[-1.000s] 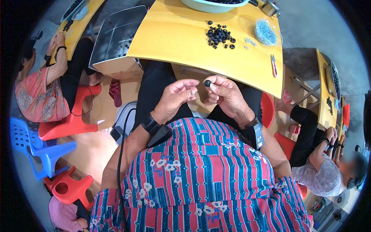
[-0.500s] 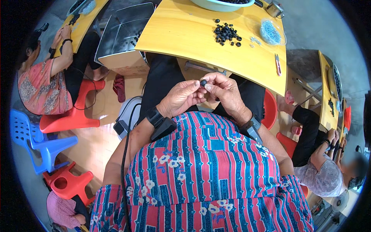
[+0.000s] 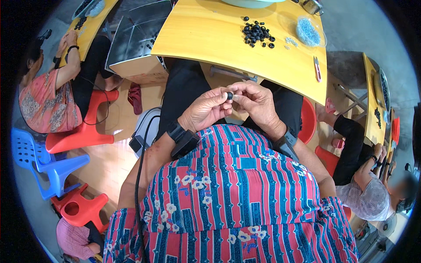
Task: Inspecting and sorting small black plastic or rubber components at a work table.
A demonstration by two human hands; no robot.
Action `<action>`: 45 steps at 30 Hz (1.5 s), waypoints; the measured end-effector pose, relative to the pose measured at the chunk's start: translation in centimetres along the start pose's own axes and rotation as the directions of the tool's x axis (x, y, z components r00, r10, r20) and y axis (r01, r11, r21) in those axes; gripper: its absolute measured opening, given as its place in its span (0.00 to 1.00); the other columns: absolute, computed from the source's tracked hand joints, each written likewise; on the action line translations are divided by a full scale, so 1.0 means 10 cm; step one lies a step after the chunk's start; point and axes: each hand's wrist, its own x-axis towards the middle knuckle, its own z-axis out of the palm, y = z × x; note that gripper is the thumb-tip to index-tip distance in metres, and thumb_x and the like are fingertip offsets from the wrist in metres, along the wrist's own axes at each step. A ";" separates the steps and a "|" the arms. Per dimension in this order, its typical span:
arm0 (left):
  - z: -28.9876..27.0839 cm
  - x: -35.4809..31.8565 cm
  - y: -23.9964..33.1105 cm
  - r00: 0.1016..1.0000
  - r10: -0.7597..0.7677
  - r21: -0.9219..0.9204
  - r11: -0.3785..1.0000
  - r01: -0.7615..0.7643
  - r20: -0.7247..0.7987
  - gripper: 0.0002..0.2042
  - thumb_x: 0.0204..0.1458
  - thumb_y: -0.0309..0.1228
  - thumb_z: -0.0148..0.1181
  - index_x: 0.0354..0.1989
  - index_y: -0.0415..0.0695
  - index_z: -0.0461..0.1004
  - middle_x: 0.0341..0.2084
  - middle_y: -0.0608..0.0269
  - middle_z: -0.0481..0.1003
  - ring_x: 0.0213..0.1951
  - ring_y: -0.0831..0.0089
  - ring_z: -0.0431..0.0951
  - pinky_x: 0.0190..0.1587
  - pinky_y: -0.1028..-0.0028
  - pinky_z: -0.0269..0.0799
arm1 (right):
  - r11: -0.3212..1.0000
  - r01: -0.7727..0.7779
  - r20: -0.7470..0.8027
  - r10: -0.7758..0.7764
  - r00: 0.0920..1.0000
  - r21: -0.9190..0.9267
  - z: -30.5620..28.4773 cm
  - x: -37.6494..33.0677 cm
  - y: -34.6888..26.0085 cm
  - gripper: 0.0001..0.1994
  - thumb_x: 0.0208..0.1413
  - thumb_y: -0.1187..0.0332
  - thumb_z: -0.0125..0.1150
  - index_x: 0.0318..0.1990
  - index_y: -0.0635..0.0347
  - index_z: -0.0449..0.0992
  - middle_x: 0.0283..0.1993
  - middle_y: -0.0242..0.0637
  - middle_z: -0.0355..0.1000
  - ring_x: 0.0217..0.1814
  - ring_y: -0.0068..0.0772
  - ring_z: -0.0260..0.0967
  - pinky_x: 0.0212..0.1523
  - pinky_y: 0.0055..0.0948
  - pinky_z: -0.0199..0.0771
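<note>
My left hand [image 3: 207,108] pinches a small round black part [image 3: 230,95] between thumb and fingers, above my lap just short of the table edge. Close against its right side is my right hand [image 3: 258,104], thumb and forefinger pressed together; whatever is in that pinch is too small to make out. On the yellow table [image 3: 197,33] ahead lies a loose pile of similar black parts [image 3: 256,33]. To the right of the pile are a few tiny clear pieces [image 3: 291,41] and a clear tub [image 3: 308,32] full of pale bluish ones.
Thread snips [image 3: 316,69] lie near the table's right edge, a metal cup [image 3: 312,6] and pale green basin [image 3: 252,3] farther back. A dark-lined cardboard box [image 3: 137,72] stands left. Other people sit at side tables; red stools [image 3: 83,208] and a blue chair [image 3: 61,168] are left.
The black part has turned a little in my left fingers, and my right fingertips have shifted slightly to its right side. The view has moved slightly.
</note>
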 end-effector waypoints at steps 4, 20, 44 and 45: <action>-0.04 0.02 -0.03 0.999 0.044 -0.098 0.994 -0.041 0.031 0.10 0.57 0.31 0.51 0.45 0.42 0.67 0.34 0.67 0.71 0.33 0.80 0.72 0.43 0.76 0.71 | 1.000 0.012 -0.069 -0.012 0.998 0.004 0.02 -0.02 0.04 0.09 0.47 0.80 0.60 0.37 0.63 0.77 0.32 0.32 0.70 0.33 0.19 0.68 0.34 0.17 0.68; -0.03 0.04 -0.04 0.999 0.045 -0.026 0.999 -0.045 -0.010 0.06 0.57 0.27 0.51 0.41 0.43 0.67 0.33 0.67 0.72 0.34 0.81 0.72 0.43 0.77 0.70 | 0.957 0.140 -0.096 -0.169 0.981 -0.255 0.04 -0.04 -0.01 0.08 0.46 0.77 0.62 0.36 0.62 0.77 0.27 0.35 0.69 0.26 0.21 0.67 0.26 0.19 0.66; 0.03 0.04 -0.04 0.960 0.240 0.400 0.902 -0.164 -0.148 0.06 0.55 0.26 0.54 0.39 0.43 0.67 0.33 0.67 0.71 0.35 0.81 0.72 0.43 0.79 0.71 | 0.914 0.145 -0.103 -0.198 0.975 -0.379 0.02 -0.04 0.05 0.07 0.46 0.75 0.60 0.35 0.65 0.77 0.27 0.38 0.72 0.24 0.23 0.68 0.25 0.21 0.67; 0.02 0.04 -0.05 0.957 0.251 0.419 0.892 -0.171 -0.143 0.06 0.55 0.26 0.54 0.39 0.43 0.67 0.33 0.67 0.71 0.35 0.81 0.72 0.43 0.80 0.71 | 0.924 0.140 -0.113 -0.192 0.975 -0.357 0.03 -0.04 0.07 0.07 0.46 0.75 0.60 0.34 0.65 0.77 0.27 0.38 0.72 0.24 0.23 0.68 0.25 0.21 0.67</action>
